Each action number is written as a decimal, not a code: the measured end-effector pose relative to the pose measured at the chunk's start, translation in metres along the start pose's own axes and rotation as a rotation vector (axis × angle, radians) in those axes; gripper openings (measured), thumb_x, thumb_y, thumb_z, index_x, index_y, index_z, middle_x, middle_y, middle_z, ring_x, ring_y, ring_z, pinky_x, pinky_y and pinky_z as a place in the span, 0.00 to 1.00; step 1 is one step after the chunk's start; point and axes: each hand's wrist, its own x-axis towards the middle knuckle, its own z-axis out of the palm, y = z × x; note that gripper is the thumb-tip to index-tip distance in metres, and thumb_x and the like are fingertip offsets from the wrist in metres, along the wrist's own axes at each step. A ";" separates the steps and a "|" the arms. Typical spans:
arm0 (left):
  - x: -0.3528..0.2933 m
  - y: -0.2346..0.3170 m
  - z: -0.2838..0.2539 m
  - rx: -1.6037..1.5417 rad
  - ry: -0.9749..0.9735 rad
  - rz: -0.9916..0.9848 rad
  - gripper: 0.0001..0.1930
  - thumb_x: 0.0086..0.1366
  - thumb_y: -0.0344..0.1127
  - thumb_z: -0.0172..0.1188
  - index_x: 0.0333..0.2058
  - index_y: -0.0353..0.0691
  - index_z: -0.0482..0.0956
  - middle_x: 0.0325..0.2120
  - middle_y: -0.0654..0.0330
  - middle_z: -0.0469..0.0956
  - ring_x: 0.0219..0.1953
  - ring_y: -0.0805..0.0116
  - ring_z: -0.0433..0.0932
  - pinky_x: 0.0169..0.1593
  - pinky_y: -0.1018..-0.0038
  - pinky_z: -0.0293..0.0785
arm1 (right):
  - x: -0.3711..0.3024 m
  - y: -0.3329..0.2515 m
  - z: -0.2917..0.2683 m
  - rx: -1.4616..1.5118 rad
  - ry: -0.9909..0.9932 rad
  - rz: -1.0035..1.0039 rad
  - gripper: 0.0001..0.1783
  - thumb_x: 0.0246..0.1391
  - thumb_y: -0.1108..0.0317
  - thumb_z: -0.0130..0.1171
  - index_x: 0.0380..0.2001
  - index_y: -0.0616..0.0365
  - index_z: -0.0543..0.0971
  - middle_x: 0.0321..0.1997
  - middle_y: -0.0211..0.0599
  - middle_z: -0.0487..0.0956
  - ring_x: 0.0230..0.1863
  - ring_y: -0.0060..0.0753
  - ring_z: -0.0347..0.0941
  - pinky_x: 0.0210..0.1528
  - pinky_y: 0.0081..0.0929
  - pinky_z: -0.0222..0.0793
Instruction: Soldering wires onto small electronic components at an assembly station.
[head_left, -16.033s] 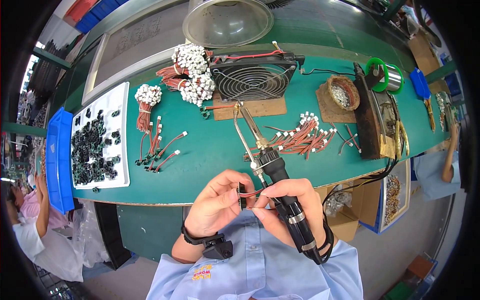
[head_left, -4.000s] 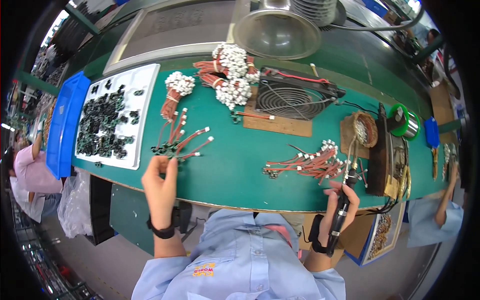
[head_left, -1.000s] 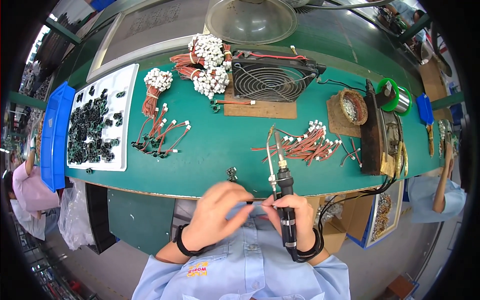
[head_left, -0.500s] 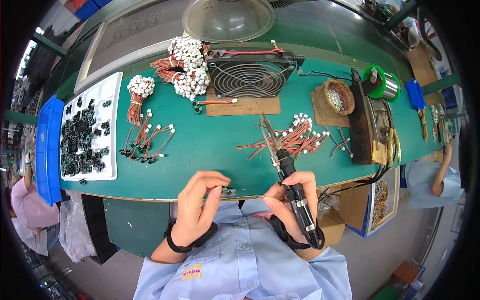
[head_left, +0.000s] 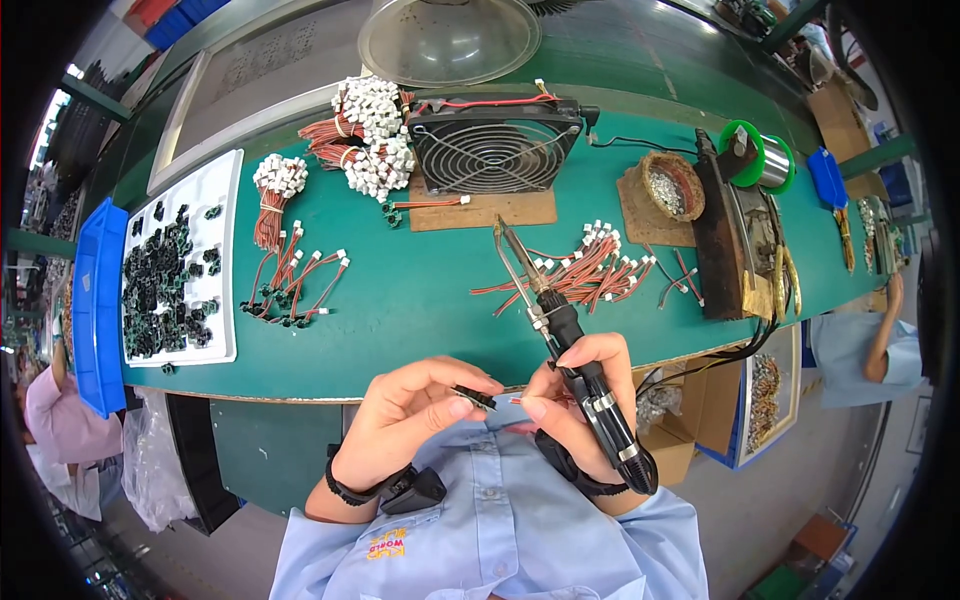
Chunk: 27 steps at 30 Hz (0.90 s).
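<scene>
Just off the table's front edge, my left hand [head_left: 400, 415] pinches a small dark circuit board [head_left: 475, 398] between thumb and fingers. A black soldering iron [head_left: 600, 400] with a thin feed tube beside its barrel rests in my right hand [head_left: 590, 375], its tip pointing up and away over the table. Thumb and forefinger of that hand also pinch a short red wire [head_left: 516, 401], whose end sits close to the board. Whether wire and board touch, I cannot tell. Beyond the iron lies a pile of red-and-black wires with white connectors [head_left: 600, 270].
A black fan [head_left: 490, 155] stands at the back, beside bundled connector wires [head_left: 375, 130]. On the left are a white tray [head_left: 225, 230] of small boards, a blue bin [head_left: 95, 310] and several wired boards [head_left: 290, 315]. To the right stand a round basket [head_left: 670, 190] and a solder spool [head_left: 775, 165].
My left hand has lifted the circuit board from the table edge and brought it right, toward the wire. The soldering iron's tip has shifted slightly left and away.
</scene>
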 end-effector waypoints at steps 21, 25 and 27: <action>-0.004 -0.004 0.006 -0.135 0.095 0.027 0.13 0.60 0.36 0.56 0.37 0.32 0.71 0.33 0.57 0.72 0.34 0.72 0.70 0.37 0.77 0.65 | 0.006 -0.012 0.021 -0.252 -0.152 -0.106 0.22 0.46 0.85 0.55 0.40 0.58 0.58 0.30 0.42 0.73 0.28 0.28 0.75 0.28 0.22 0.73; -0.002 -0.010 -0.002 -0.181 -0.040 0.125 0.12 0.62 0.32 0.53 0.41 0.31 0.70 0.38 0.54 0.71 0.41 0.67 0.71 0.45 0.71 0.68 | 0.008 -0.012 0.021 -0.321 -0.164 -0.174 0.22 0.45 0.86 0.55 0.40 0.59 0.58 0.30 0.42 0.72 0.29 0.30 0.76 0.28 0.22 0.74; -0.002 -0.010 -0.003 -0.171 -0.050 0.125 0.12 0.62 0.32 0.53 0.41 0.30 0.70 0.38 0.54 0.71 0.41 0.68 0.70 0.45 0.72 0.67 | 0.008 -0.011 0.022 -0.316 -0.161 -0.193 0.22 0.45 0.86 0.56 0.39 0.60 0.59 0.31 0.42 0.71 0.30 0.30 0.77 0.27 0.21 0.74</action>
